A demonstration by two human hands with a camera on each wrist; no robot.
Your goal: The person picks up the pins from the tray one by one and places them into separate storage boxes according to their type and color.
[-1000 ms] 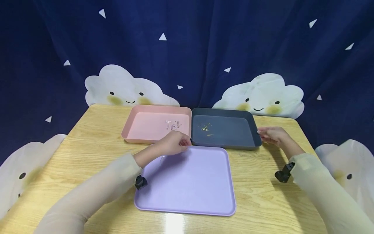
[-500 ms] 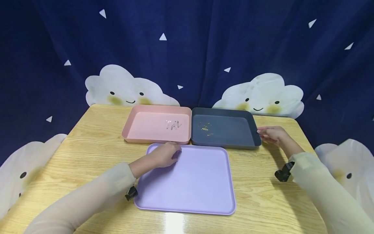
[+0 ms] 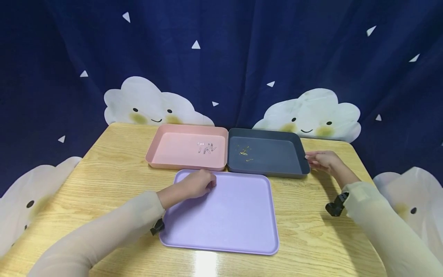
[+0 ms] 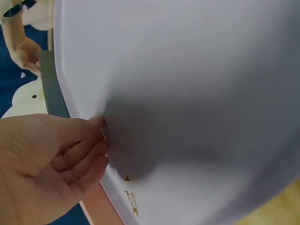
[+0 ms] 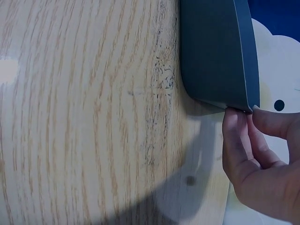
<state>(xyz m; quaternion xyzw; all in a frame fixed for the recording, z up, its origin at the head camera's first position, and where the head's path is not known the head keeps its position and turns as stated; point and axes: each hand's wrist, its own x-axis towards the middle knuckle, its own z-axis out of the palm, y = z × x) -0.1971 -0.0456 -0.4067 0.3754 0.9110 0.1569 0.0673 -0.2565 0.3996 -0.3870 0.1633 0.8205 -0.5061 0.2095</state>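
Note:
My left hand is over the far left part of the lilac tray. In the left wrist view, its thumb and fingertips pinch a small safety pin, mostly hidden by the fingers. Two gold-looking safety pins, one above the other, lie on the tray near that hand. My right hand grips the right end of the dark grey tray, thumb at the rim and fingers against the outer wall.
Several silver safety pins lie in the pink tray. Several gold pins lie in the dark grey tray beside it. Both trays stand behind the lilac one on a wooden table, before a blue curtain.
My left hand has moved back left and toward me, from the far edge by the pink tray to over the lilac tray, and its fingers have closed. The right hand stays in place.

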